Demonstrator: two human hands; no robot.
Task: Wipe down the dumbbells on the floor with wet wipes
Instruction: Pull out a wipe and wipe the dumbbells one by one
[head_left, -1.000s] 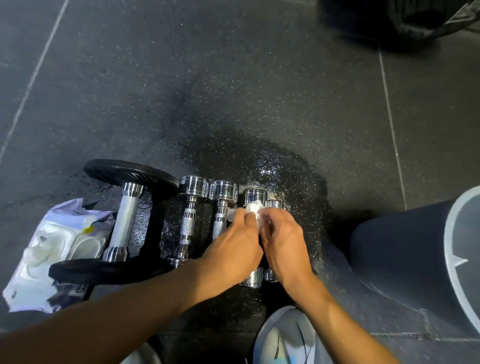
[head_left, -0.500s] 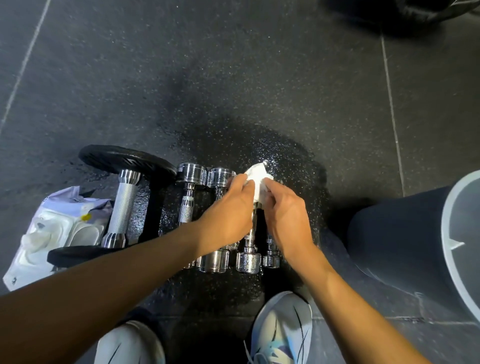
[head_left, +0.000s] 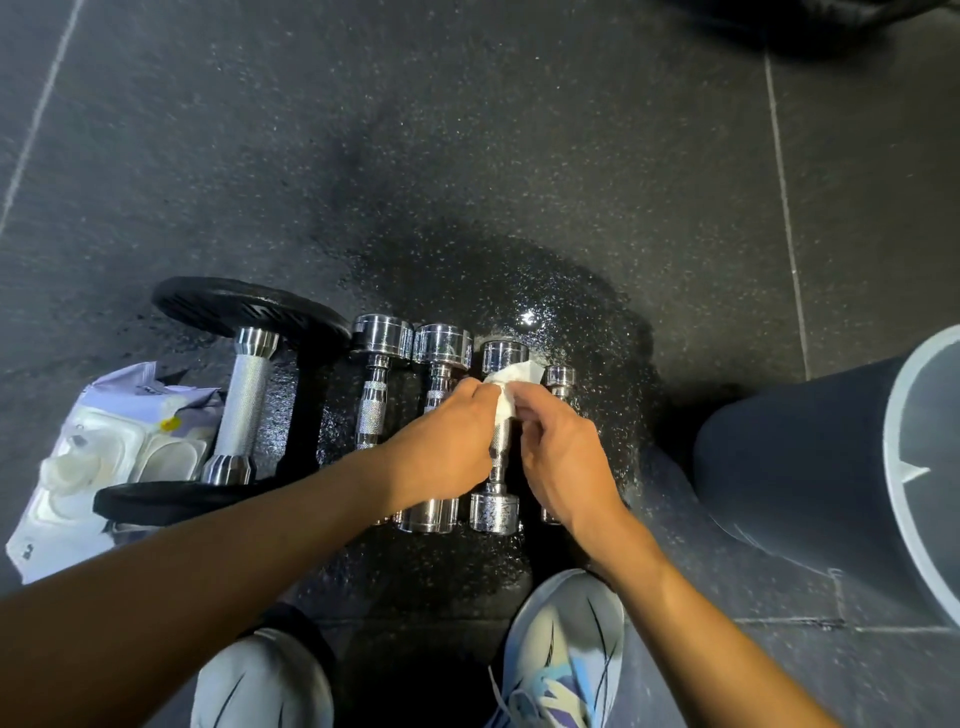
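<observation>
Several small chrome dumbbells lie side by side on the wet dark floor. The third chrome dumbbell (head_left: 496, 506) has a white wet wipe (head_left: 511, 384) wrapped round the far part of its handle. My left hand (head_left: 447, 441) and my right hand (head_left: 561, 457) both pinch that wipe against the handle, one on each side. To the left lie two more chrome dumbbells (head_left: 379, 374) and a large dumbbell (head_left: 244, 405) with black plates. A tiny chrome dumbbell (head_left: 560, 376) lies at the right, mostly hidden by my right hand.
A white wet wipes pack (head_left: 88, 467) lies on the floor at the far left, beside the large dumbbell. A grey bin (head_left: 810, 467) stands at the right. My two shoes (head_left: 561, 654) show at the bottom edge. Bare dark floor stretches beyond the dumbbells.
The wipe has come down from over the dumbbell's far head onto its handle, and both hands have slid nearer with it. The far chrome head now shows.
</observation>
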